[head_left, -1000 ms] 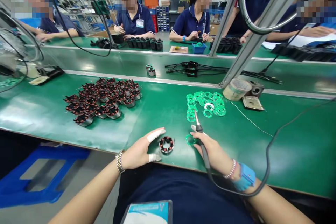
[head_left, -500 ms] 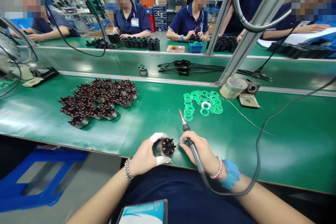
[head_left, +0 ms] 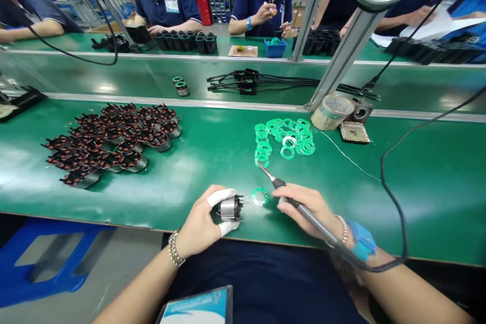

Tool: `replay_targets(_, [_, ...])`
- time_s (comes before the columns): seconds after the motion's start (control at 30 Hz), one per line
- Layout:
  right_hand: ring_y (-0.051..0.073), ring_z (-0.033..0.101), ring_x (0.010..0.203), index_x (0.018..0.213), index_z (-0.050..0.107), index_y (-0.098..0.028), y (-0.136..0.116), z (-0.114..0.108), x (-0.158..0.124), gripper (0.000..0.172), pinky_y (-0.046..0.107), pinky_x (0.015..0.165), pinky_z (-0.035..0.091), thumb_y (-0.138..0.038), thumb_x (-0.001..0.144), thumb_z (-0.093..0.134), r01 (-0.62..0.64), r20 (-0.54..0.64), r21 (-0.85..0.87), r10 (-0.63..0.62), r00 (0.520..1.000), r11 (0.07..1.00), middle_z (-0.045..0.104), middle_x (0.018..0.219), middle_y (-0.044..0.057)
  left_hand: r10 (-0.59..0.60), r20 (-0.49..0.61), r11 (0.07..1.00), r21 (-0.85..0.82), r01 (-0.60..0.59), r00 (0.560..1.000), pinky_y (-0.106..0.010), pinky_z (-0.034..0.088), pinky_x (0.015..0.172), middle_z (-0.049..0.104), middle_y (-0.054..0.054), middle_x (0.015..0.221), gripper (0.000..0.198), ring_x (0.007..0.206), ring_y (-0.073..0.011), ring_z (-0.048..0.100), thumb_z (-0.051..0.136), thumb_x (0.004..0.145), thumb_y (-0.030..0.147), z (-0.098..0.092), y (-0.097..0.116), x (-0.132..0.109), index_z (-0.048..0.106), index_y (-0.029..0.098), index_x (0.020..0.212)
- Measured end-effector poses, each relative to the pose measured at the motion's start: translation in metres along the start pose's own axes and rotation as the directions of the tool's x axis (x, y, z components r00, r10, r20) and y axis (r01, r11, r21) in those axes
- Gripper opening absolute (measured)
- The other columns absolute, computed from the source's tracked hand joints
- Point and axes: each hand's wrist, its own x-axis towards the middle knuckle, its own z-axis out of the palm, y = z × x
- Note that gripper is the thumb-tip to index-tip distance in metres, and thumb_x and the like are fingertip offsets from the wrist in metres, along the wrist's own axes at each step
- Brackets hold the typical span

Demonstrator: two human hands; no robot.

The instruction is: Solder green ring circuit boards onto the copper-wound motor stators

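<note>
My left hand (head_left: 205, 220), with white covers on thumb and finger, grips a motor stator (head_left: 228, 209) by its metal sides. The stator lies tilted, with its black prongs and thin wire ends pointing right. Just beyond those wires a green ring-shaped circuit board (head_left: 260, 196) rests flat on the table. My right hand (head_left: 309, 207) is closed around a soldering iron (head_left: 299, 206). The iron's tip points up and left, over the edge of a loose group of green ring boards (head_left: 286, 137). Part of the iron's handle is hidden by my fingers.
Many wound stators (head_left: 114, 139) cluster at the left. A round tin (head_left: 332, 112) and a small square tray (head_left: 355, 132) stand back right, near a metal post (head_left: 343, 35). The iron's cable (head_left: 395, 202) loops at right. Black cables (head_left: 246, 81) lie behind; co-workers sit opposite.
The stator has tipped from facing up towards me to pointing right. A green ring board, earlier by my right fingers, now lies flat on the table. My right hand has moved right with the iron.
</note>
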Motion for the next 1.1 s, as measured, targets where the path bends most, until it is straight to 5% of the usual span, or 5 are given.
replay_targets(0.3, [0.014,0.06,0.069,0.089,0.064,-0.019,0.007,-0.013,-0.012,0.013,0.026,0.067,0.048,-0.021,0.08,0.054,-0.199,0.011,0.038,0.199,0.98,0.979,0.067,0.077,0.003,-0.016,0.051,0.999,0.05,0.013,0.999,-0.029,0.05,0.072,0.051,-0.006,0.101,0.046,0.081,-0.0158,0.056,0.066,0.066,0.018,0.002,0.002,0.013,0.051,0.021,0.109])
replay_targets(1.1, [0.013,0.055,0.061,0.091,0.066,-0.02,0.014,-0.008,-0.017,0.016,0.025,0.057,0.043,-0.02,0.079,0.054,-0.242,0.125,0.111,0.228,0.965,0.964,0.061,0.069,0.002,0.003,0.039,0.995,0.098,-0.007,0.999,-0.03,0.049,0.074,0.053,-0.006,0.102,0.047,0.085,-0.0175,0.055,0.067,0.066,0.019,0.004,-0.001,0.013,0.05,0.023,0.111])
